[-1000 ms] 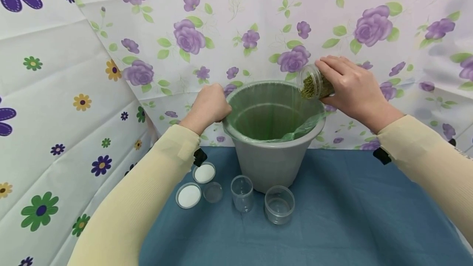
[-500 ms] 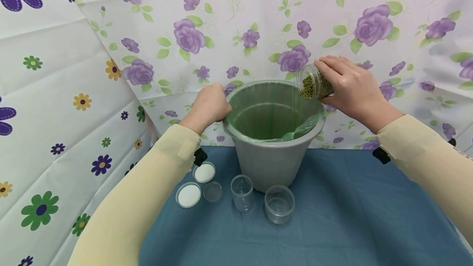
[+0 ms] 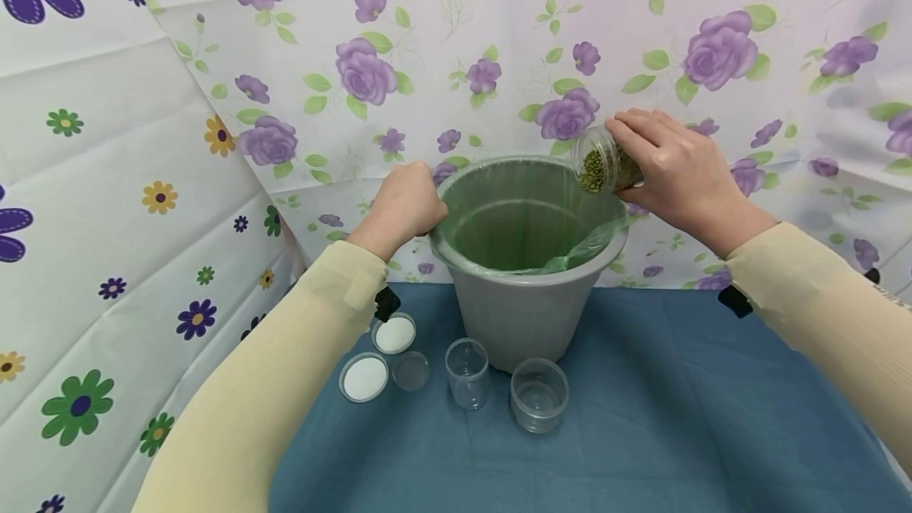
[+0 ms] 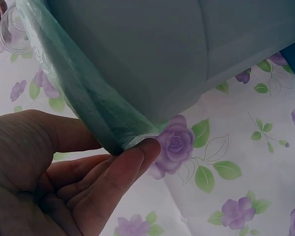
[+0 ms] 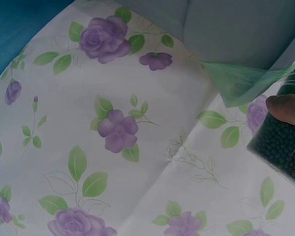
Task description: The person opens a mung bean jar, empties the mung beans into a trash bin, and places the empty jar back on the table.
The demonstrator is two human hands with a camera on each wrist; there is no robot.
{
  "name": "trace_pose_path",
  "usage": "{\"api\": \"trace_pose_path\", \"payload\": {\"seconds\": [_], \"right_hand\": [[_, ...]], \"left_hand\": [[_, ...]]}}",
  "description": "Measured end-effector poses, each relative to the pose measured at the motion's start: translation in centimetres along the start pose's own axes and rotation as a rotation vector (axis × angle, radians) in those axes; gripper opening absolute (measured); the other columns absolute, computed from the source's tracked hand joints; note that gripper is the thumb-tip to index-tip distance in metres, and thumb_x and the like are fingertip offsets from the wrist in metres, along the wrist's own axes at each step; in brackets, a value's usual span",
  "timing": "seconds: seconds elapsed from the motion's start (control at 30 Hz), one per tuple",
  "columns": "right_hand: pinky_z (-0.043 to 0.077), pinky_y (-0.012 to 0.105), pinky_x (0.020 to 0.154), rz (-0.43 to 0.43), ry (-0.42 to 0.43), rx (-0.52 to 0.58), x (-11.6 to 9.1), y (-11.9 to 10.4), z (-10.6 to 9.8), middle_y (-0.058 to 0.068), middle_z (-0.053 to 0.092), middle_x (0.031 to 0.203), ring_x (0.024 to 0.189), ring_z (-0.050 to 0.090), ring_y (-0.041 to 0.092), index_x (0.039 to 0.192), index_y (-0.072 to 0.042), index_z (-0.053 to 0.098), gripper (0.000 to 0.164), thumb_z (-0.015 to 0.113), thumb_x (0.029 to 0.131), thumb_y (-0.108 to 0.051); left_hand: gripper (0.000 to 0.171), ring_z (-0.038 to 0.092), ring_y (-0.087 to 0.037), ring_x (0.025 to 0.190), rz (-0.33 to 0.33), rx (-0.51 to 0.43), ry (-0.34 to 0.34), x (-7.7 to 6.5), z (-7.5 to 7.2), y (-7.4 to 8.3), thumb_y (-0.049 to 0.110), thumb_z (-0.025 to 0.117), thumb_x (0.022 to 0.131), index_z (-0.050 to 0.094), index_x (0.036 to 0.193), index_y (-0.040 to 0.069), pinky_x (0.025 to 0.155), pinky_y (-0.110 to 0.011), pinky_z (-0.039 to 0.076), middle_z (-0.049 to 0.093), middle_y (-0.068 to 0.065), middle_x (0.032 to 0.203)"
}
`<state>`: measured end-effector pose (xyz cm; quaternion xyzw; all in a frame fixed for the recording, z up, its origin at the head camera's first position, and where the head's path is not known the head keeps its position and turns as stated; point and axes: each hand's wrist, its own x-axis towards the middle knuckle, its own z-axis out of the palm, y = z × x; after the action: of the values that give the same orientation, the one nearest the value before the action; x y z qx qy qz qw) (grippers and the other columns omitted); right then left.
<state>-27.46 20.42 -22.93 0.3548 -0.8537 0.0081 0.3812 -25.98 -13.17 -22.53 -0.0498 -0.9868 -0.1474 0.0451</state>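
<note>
A grey bucket (image 3: 520, 319) stands on the table, lined with a thin green plastic bag (image 3: 587, 247) folded over its rim. At the rim's left side my left hand (image 3: 402, 206) pinches the bag's edge, seen closely as green film (image 4: 96, 93) in the left wrist view. My right hand (image 3: 684, 178) grips a clear jar (image 3: 586, 150) on its side, mouth toward the bucket and over the right rim. Green beans, likely mung beans (image 3: 593, 172), lie heaped near its mouth. Part of the bean-filled jar (image 5: 280, 140) shows in the right wrist view, with the thumb across it.
In front of the bucket, two clear jars without lids, a tall one (image 3: 467, 374) and a wider one (image 3: 539, 396), stand on the blue cloth (image 3: 641, 434). Left of them lie two white-topped lids (image 3: 364, 378) and a clear lid (image 3: 411, 371). Flowered sheets (image 3: 456, 38) hang behind.
Inside the jar, the beans near the mouth have shifted slightly. Both hands stay nearly in place; the jar remains tilted at the right rim.
</note>
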Motion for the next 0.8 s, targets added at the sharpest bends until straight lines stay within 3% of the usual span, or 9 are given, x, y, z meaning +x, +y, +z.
{"api": "trace_pose_path", "payload": {"seconds": [0.8], "right_hand": [[0.038, 0.048, 0.106, -0.005, 0.004, -0.001, 0.13, -0.09, -0.02, 0.018, 0.053, 0.133, 0.121, 0.051, 0.036, 0.138, -0.007, 0.046, 0.098, 0.092, 0.051, -0.012]], "left_hand": [[0.026, 0.028, -0.013, 0.043, -0.016, -0.004, 0.006, -0.13, -0.02, 0.14, 0.005, 0.051, 0.075, 0.037, 0.056, 0.016, 0.039, -0.025, 0.030, 0.024, 0.004, 0.050]]}}
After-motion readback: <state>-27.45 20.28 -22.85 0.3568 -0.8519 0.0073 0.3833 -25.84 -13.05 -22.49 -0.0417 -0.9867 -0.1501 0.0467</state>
